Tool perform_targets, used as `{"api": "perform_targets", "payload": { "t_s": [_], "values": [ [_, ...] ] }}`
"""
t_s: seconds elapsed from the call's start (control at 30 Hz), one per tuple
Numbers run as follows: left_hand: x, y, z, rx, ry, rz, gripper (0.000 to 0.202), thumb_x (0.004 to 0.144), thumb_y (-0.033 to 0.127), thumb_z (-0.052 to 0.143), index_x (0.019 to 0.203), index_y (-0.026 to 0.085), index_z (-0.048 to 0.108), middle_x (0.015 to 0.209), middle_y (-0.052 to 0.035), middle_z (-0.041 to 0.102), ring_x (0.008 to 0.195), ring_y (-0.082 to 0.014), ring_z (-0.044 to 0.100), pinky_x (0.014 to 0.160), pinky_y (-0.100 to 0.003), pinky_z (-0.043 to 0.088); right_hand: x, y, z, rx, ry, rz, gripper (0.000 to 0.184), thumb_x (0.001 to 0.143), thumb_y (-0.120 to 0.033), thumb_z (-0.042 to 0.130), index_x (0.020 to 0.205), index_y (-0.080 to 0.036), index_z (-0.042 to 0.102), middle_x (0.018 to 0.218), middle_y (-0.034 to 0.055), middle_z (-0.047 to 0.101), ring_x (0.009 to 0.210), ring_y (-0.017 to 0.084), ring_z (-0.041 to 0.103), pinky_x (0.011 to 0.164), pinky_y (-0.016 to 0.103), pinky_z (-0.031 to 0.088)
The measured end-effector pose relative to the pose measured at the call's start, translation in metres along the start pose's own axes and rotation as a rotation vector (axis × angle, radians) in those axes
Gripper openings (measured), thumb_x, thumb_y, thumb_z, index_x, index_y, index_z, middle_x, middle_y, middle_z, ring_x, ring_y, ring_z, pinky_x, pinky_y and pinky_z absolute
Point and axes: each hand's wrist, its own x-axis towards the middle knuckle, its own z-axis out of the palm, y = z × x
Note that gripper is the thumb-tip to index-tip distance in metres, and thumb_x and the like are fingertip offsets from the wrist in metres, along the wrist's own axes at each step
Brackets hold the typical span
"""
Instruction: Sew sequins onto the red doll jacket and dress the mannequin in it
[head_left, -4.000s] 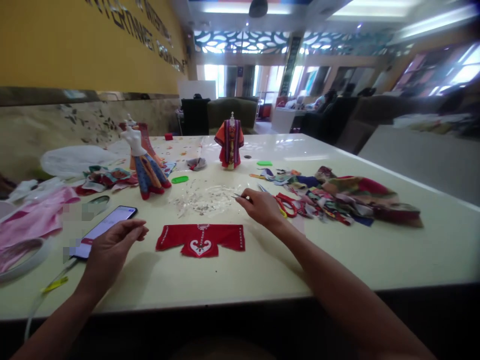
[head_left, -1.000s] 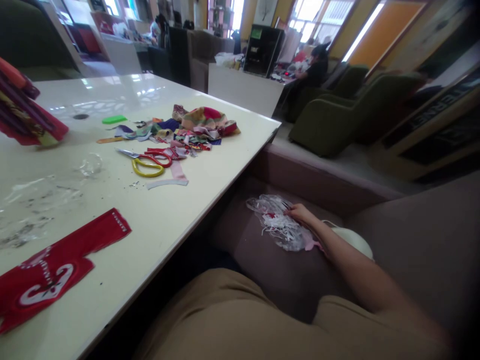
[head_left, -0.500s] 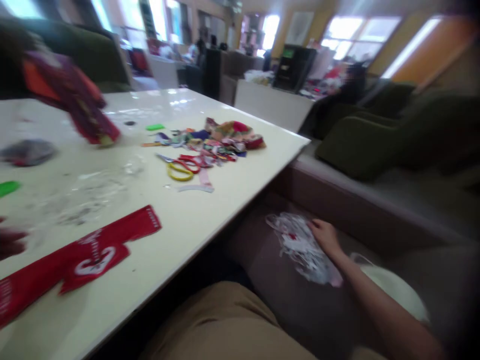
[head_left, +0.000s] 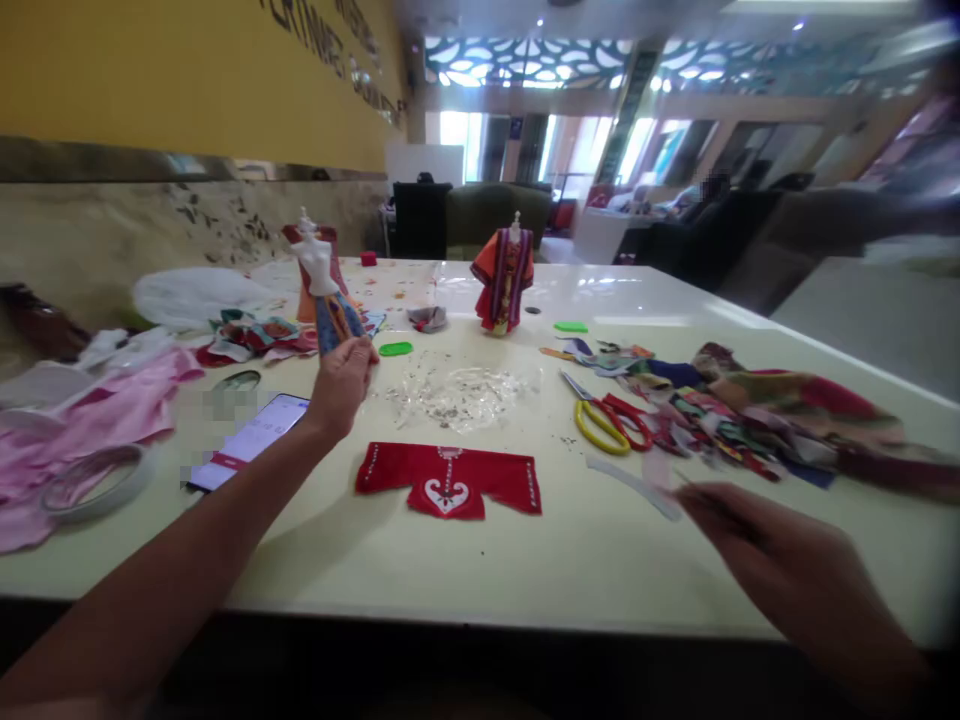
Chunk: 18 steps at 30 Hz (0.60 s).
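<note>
The red cloth piece (head_left: 450, 480) is lying flat near the front edge of the bench (head_left: 525, 590), its white heart motif facing up, and it is holding the same place among its neighbours as four seconds earlier. The main change is showing in the hands and the view: half a second ago the head camera was pointing toward the seat, with the right hand at a clear bag of white strips, and now it is facing the bench again. The right hand (head_left: 780, 560) is hovering blurred between 3 and 4 o'clock from the cloth; a thin dark sliver is showing near its fingertips, but one cannot tell whether its fingers are clamping on it. The left hand (head_left: 341, 390), beside the phone (head_left: 259, 435) four seconds ago, is now reaching farther out at 10 o'clock, its fingers curling together at the tips. It is covering the lower skirt of the white dress form (head_left: 319, 262), and whether it is touching that skirt cannot be told. The clear plastic sheet (head_left: 465, 395) with its scattered bits is staying at 12 o'clock, and the robed dress form (head_left: 505, 285) is standing upright beyond it toward 1. The scissors (head_left: 600, 425) are lying at 2 o'clock beside the fabric scraps (head_left: 720, 420), while a pale curved strip (head_left: 634, 485) is resting at 3, just short of the right hand.
</note>
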Motion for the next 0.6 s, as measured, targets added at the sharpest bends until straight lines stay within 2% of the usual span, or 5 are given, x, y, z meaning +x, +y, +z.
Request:
{"api": "perform_targets", "payload": {
  "t_s": [0.13, 0.23, 0.4, 0.5, 0.6],
  "values": [
    [0.014, -0.010, 0.006, 0.176, -0.013, 0.037, 0.014, 0.088, 0.032, 0.047, 0.086, 0.020, 0.052, 0.055, 0.0073, 0.035, 0.041, -0.0078, 0.028, 0.038, -0.019, 0.021, 0.067, -0.065, 0.038, -0.018, -0.161, -0.200, 0.032, 0.091, -0.044, 0.046, 0.080, -0.022, 0.066, 0.074, 0.0061, 0.068, 0.064, 0.019, 0.059, 0.059, 0.029, 0.039],
    [0.024, -0.016, 0.014, 0.291, -0.086, 0.058, 0.014, 0.082, 0.031, 0.054, 0.086, 0.018, 0.056, 0.061, 0.0050, 0.044, 0.048, -0.0088, 0.038, 0.045, -0.020, 0.031, 0.104, -0.095, 0.063, -0.043, -0.249, -0.314, 0.030, 0.093, -0.037, 0.045, 0.079, -0.019, 0.065, 0.077, 0.0065, 0.067, 0.068, 0.018, 0.058, 0.060, 0.027, 0.036],
    [0.030, -0.025, 0.033, 0.458, -0.298, 0.096, 0.014, 0.077, 0.026, 0.060, 0.080, 0.015, 0.066, 0.073, -0.0016, 0.064, 0.067, -0.0139, 0.055, 0.061, -0.025, 0.042, 0.133, -0.111, 0.098, 0.020, -0.461, -0.447, 0.023, 0.095, -0.030, 0.047, 0.092, -0.020, 0.068, 0.090, 0.0046, 0.071, 0.082, 0.016, 0.062, 0.069, 0.024, 0.037],
    [0.031, -0.034, 0.043, 0.561, -0.400, 0.112, 0.013, 0.075, 0.023, 0.060, 0.079, 0.016, 0.069, 0.078, -0.0026, 0.068, 0.074, -0.0167, 0.060, 0.068, -0.027, 0.045, 0.131, -0.112, 0.112, -0.057, -0.545, -0.448, 0.021, 0.094, -0.027, 0.049, 0.098, -0.022, 0.069, 0.093, 0.0043, 0.072, 0.085, 0.017, 0.063, 0.069, 0.024, 0.036],
    [0.034, -0.045, 0.051, 0.648, -0.469, 0.121, 0.014, 0.074, 0.021, 0.059, 0.081, 0.017, 0.071, 0.084, -0.0029, 0.070, 0.079, -0.0179, 0.062, 0.071, -0.027, 0.047, 0.126, -0.112, 0.117, -0.121, -0.592, -0.463, 0.022, 0.092, -0.024, 0.050, 0.105, -0.023, 0.068, 0.095, 0.0047, 0.072, 0.086, 0.017, 0.063, 0.070, 0.024, 0.036]
  ]
}}
